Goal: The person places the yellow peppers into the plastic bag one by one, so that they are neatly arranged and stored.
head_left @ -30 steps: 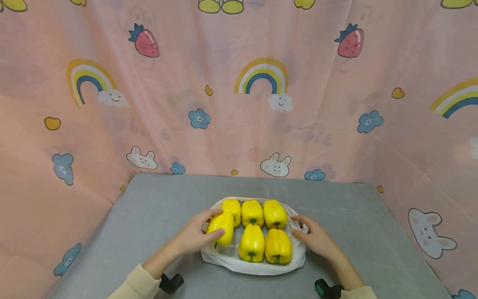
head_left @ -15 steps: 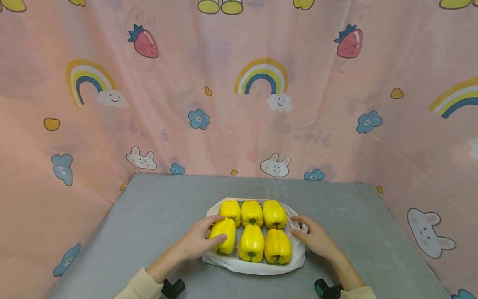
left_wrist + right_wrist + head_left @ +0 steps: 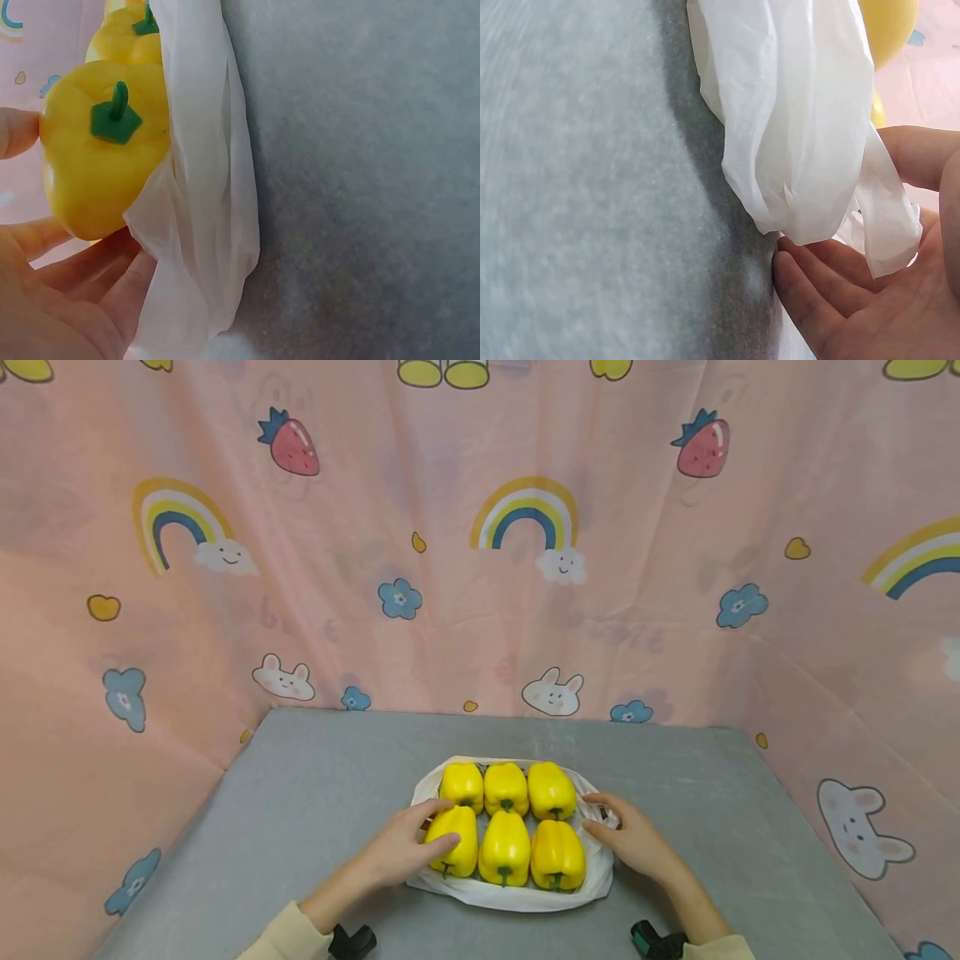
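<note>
Several yellow bell peppers [image 3: 505, 848] with green stems stand in two rows in an opened white plastic bag [image 3: 517, 900]. At the front left, my left hand [image 3: 401, 846] holds one bell pepper [image 3: 455, 843] between thumb and fingers. The left wrist view shows this pepper [image 3: 105, 161] against the bag's folded side [image 3: 206, 150], with the thumb on one side and a finger on the other. My right hand [image 3: 633, 835] holds the bag's right edge, thumb over the rim. In the right wrist view its fingers [image 3: 814, 289] touch the bag's crumpled side [image 3: 802, 127] from below.
A grey tabletop [image 3: 337, 777] surrounds the bag. Behind it and along the sides hangs a pink patterned curtain [image 3: 360, 635]. A black wrist device [image 3: 352, 942] sits at the left wrist, another wrist device [image 3: 660, 941] at the right.
My left hand has moved the front-left pepper toward the near side and slightly right, into line with the front row. The right hand and the other peppers look almost unchanged.
</note>
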`<state>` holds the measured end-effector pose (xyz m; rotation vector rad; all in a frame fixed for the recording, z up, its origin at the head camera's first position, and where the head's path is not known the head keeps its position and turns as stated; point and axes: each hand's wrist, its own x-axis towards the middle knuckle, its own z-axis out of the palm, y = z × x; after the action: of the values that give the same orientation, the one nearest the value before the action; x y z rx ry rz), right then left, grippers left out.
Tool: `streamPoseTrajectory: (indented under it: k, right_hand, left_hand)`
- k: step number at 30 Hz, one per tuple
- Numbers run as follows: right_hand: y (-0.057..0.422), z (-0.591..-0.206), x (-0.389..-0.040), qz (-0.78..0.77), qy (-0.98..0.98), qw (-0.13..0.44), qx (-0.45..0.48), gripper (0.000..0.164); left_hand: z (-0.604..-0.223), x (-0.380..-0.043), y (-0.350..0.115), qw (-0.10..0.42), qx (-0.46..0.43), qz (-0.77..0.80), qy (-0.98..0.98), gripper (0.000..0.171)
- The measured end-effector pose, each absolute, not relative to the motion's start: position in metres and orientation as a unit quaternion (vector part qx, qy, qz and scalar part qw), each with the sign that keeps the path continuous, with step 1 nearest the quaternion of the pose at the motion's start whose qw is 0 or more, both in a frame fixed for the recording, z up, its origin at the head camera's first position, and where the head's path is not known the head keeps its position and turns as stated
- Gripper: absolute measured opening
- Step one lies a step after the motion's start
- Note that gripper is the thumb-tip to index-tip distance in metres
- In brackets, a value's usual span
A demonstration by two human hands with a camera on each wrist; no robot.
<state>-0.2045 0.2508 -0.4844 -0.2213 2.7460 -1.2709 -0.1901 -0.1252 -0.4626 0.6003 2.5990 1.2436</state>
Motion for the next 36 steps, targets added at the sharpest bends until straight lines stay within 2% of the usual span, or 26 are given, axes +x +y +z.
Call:
streamPoseTrajectory:
  k: [17, 22, 27, 36]
  right_hand:
    - [0.252, -0.479, -0.201, -0.419, 0.903, 0.050, -0.076, 0.048]
    - [0.252, -0.474, -0.197, -0.413, 0.906, 0.044, -0.082, 0.047]
    - [0.253, -0.472, -0.194, -0.404, 0.911, 0.037, -0.076, 0.046]
    - [0.253, -0.462, -0.189, -0.370, 0.926, 0.024, -0.074, 0.054]
  left_hand:
    - [-0.462, -0.189, -0.114, 0.083, 0.169, 0.382, 0.905, 0.067]
    - [-0.458, -0.186, -0.115, 0.070, 0.179, 0.381, 0.904, 0.063]
    - [-0.452, -0.184, -0.118, 0.037, 0.202, 0.381, 0.901, 0.052]
    - [-0.441, -0.187, -0.124, -0.051, 0.201, 0.358, 0.911, 0.032]
